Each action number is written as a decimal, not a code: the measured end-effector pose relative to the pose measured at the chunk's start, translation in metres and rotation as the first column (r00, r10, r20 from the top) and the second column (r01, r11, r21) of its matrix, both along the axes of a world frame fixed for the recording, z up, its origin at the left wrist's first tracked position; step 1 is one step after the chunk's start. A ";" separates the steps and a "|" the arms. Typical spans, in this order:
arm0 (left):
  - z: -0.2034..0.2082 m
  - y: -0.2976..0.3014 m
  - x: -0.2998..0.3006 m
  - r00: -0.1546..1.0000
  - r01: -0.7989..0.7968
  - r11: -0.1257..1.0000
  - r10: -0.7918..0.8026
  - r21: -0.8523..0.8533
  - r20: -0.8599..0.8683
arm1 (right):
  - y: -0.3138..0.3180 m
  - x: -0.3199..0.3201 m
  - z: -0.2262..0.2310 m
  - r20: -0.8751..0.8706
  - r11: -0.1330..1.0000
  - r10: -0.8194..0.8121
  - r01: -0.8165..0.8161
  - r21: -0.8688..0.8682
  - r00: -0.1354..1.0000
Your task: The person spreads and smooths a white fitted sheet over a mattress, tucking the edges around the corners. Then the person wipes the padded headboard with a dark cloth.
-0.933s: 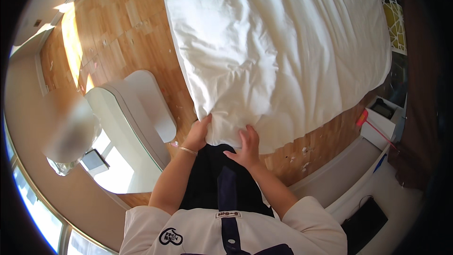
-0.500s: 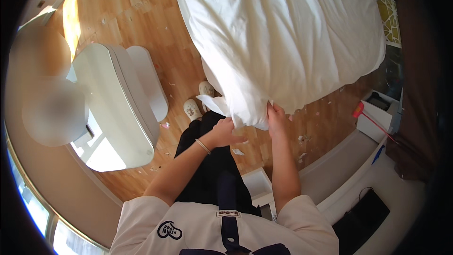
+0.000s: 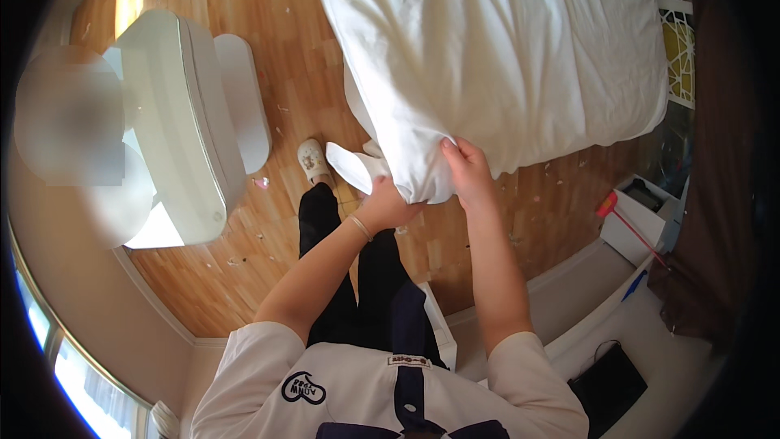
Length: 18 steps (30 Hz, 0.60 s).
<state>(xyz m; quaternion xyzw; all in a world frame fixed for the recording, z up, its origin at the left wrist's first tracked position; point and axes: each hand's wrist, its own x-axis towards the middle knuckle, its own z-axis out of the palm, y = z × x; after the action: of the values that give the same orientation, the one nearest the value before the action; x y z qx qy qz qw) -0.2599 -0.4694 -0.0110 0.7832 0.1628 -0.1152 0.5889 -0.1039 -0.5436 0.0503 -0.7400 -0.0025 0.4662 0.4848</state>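
A rumpled white duvet (image 3: pixel 504 57) covers the bed, its near corner drawn toward me. Bunched fabric at that corner is gripped by my left hand (image 3: pixel 392 205), whose fingers are partly hidden under the cloth. A loose white flap (image 3: pixel 353 169) sticks out to the left of this hand. My right hand (image 3: pixel 471 177) pinches the duvet's near edge a little farther right, thumb on top and the other fingers beneath the fabric.
A pale cabinet with rounded ends (image 3: pixel 166 130) stands at left on the wood floor (image 3: pixel 305 97), which has scattered scraps. At right are a white box (image 3: pixel 630 228), a red-headed stick (image 3: pixel 608 203), a brown curtain (image 3: pixel 715 195) and a black bag (image 3: pixel 609 390).
My right hand has shifted up and left along the duvet edge. My left hand has closed farther round the corner. My legs have stepped apart, and the view has shifted.
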 end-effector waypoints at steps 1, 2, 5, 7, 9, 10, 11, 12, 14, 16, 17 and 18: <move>0.003 -0.008 -0.001 0.997 0.034 0.996 -0.028 0.082 -0.067 | -0.007 -0.005 0.000 0.038 0.998 -0.029 0.027 0.051 0.999; -0.010 -0.024 -0.012 0.986 -0.130 0.957 0.098 0.258 0.133 | -0.007 -0.013 0.001 0.077 0.993 -0.052 0.043 0.110 0.996; -0.001 -0.039 -0.042 0.894 -0.349 0.916 0.263 -0.197 -0.362 | -0.052 -0.027 -0.015 0.143 0.994 -0.101 0.092 0.067 0.985; -0.021 -0.055 -0.079 0.711 -0.663 0.659 0.407 -0.355 -0.573 | -0.083 -0.048 -0.029 0.241 0.975 -0.181 0.207 -0.086 0.953; -0.009 -0.059 -0.097 0.622 -0.783 0.293 0.355 -0.549 -0.697 | -0.125 -0.070 -0.061 0.184 0.898 -0.373 0.403 -0.177 0.910; -0.005 -0.063 -0.102 0.648 -0.759 0.169 0.288 -0.629 -0.705 | -0.135 -0.077 -0.070 0.159 0.844 -0.461 0.487 -0.224 0.873; 0.020 -0.064 -0.092 0.713 -0.696 0.166 0.280 -0.699 -0.643 | -0.133 -0.083 -0.071 0.129 0.785 -0.572 0.586 -0.199 0.810; 0.039 -0.064 -0.082 0.789 -0.613 0.240 0.239 -0.753 -0.566 | -0.127 -0.092 -0.065 0.096 0.710 -0.675 0.680 -0.182 0.731; 0.066 -0.066 -0.066 0.870 -0.474 0.431 0.093 -0.768 -0.485 | -0.136 -0.097 -0.061 -0.271 0.628 -0.752 0.778 -0.017 0.601; 0.079 -0.071 -0.056 0.889 -0.399 0.624 0.085 -0.672 -0.450 | -0.146 -0.088 -0.067 -0.641 0.620 -0.561 0.779 0.095 0.524; 0.078 -0.075 -0.054 0.887 -0.383 0.671 0.074 -0.635 -0.456 | -0.150 -0.083 -0.073 -0.782 0.595 -0.415 0.789 0.154 0.465; 0.077 -0.076 -0.054 0.846 -0.464 0.636 0.110 -0.617 -0.522 | -0.154 -0.081 -0.078 -0.767 0.641 -0.448 0.763 0.082 0.459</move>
<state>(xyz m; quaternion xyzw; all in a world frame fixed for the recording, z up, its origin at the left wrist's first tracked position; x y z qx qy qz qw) -0.3142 -0.5456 0.0658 0.4016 0.3575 -0.2441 0.8070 -0.1844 -0.6979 -0.0275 -0.3374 0.3488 0.4810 0.7302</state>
